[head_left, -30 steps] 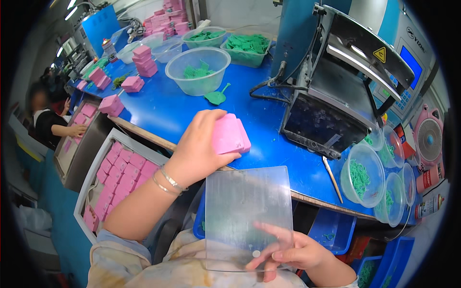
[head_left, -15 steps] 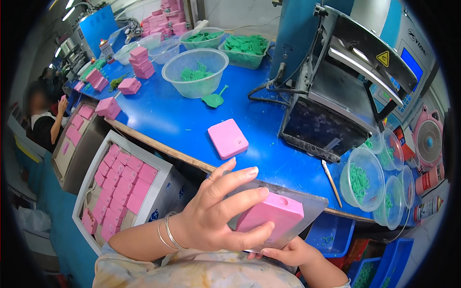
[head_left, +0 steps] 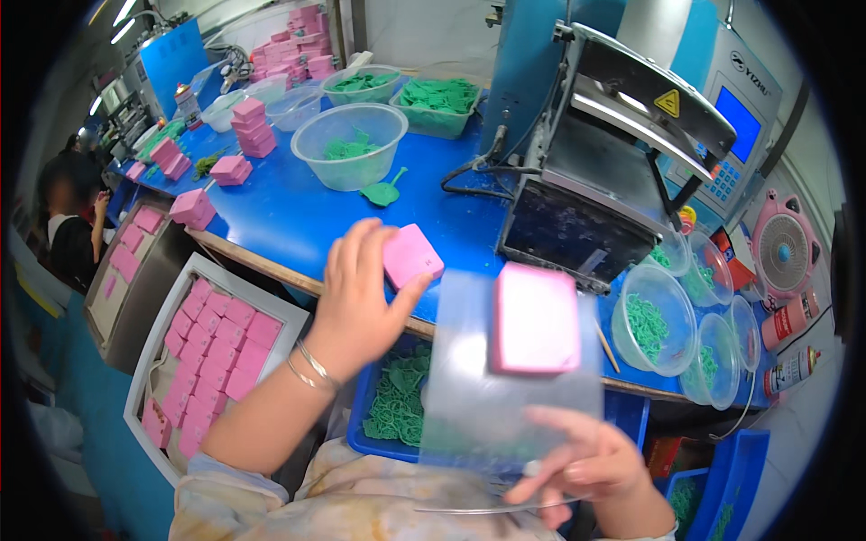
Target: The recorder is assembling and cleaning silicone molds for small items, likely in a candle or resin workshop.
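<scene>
My left hand (head_left: 359, 284) reaches over the table's front edge to a rounded-square pink block (head_left: 415, 255), its fingers at the block's left side and its thumb at the near right corner. With my right hand (head_left: 586, 464) I hold a thin, flat grey plate (head_left: 469, 379) near its close edge, thumb on top; motion smears this hand and the plate. A second pink block (head_left: 538, 320) lies on the far part of the plate. Below the plate, a blue bin (head_left: 379, 444) holds green rubbery scraps.
A black-framed press (head_left: 613, 171) stands open at the right. Clear bowls (head_left: 352, 167) with green pieces stand on the blue table (head_left: 280, 216). Stacked pink blocks (head_left: 254, 135) stand behind. A white-framed tray (head_left: 293, 320) with pink blocks is at the left. Another person (head_left: 72, 234) sits far left.
My left hand has left the block on the plate and moved to the block on the table. The plate has swung up and away from my body, with its block turned.
</scene>
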{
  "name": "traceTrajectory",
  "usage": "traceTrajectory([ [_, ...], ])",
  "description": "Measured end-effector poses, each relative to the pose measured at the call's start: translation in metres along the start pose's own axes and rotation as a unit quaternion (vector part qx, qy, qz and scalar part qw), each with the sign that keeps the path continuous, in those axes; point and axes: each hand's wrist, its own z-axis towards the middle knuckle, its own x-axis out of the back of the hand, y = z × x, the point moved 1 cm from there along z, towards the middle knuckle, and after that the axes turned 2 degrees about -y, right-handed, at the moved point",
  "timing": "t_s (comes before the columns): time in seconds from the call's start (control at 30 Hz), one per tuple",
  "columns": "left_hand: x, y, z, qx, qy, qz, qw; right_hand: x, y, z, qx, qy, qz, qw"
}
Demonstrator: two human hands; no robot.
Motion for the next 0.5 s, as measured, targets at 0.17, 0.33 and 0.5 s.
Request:
traceTrajectory([
  [0.17, -0.013, -0.028, 0.016, 0.075, -0.11, 0.014, 0.991, -0.042, -0.05, 0.004, 0.123, -0.007, -0.079, 0.989],
  [0.33, -0.006, -0.023, 0.015, 0.081, -0.162, -0.016, 0.983, -0.039, -0.079, 0.013, 0.169, 0.012, -0.079, 0.982],
  [0.5, -0.007, -0.022, 0.012, 0.071, -0.153, -0.027, 0.985, -0.025, -0.109, 0.026, 0.266, 0.101, -0.158, 0.946],
])
